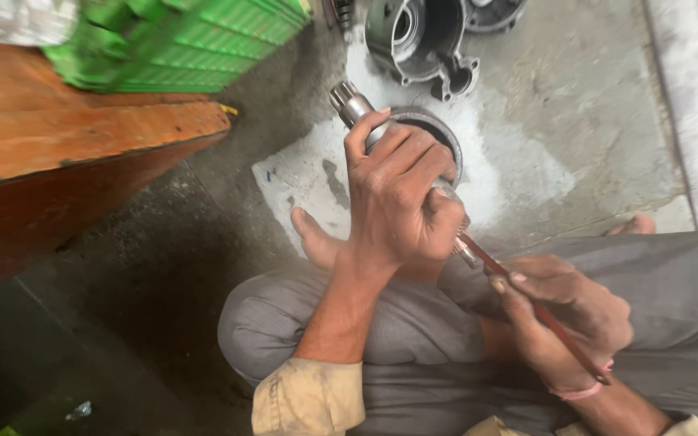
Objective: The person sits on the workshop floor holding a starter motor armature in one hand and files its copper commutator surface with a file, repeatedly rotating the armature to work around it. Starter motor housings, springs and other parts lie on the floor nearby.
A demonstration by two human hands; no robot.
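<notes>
The left hand [397, 202] has its fingers wrapped tight round a grey metal shaft [355, 103], whose splined, shiny end sticks up past the fingertips, above a dark metal ring [446, 137] on the concrete floor [575, 121]. The right hand [559, 315] pinches a thin red-handled tool [527, 295], its tip touching the shaft's lower end. A grey cast housing [422, 40] lies near the floor's far edge; a green ribbed crate [187, 40] sits on an orange wooden bench [82, 137] at the left

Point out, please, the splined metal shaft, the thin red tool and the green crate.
splined metal shaft [350, 102]: head view, on its splined end.
thin red tool [501, 273]: head view, on its red shank.
green crate [195, 40]: head view, on its ribbed side.
</notes>
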